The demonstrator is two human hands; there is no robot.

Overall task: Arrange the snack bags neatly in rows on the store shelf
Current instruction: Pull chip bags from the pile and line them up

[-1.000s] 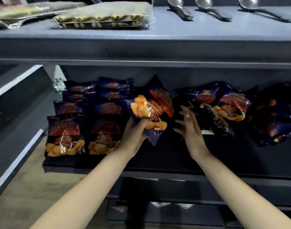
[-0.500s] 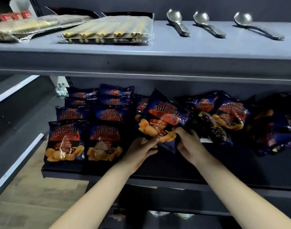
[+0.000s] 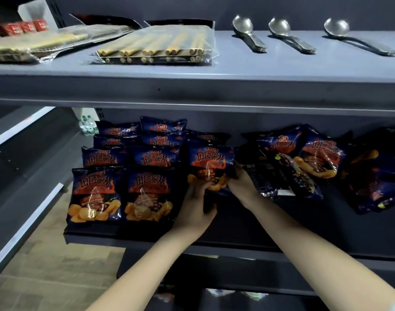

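Left hand (image 3: pixel 195 205) and right hand (image 3: pixel 241 187) clasp a snack bag (image 3: pixel 211 160) between them, fingers curled, neat rows (image 3: pixel 95 194) just left.

Bare dark shelf (image 3: pixel 282 223) lies open along the front, between the rowed chip bags (image 3: pixel 122 173) at left and the jumbled heap of bags (image 3: pixel 308 162) at right. The upper shelf (image 3: pixel 192 90) overhangs, capping headroom.

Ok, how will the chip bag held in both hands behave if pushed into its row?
The chip bag looks puffed, so probably light and squashy where the left hand and right hand grip it. Its glossy film may slide easily over the shelf. Pressed hard, its contents likely crack.
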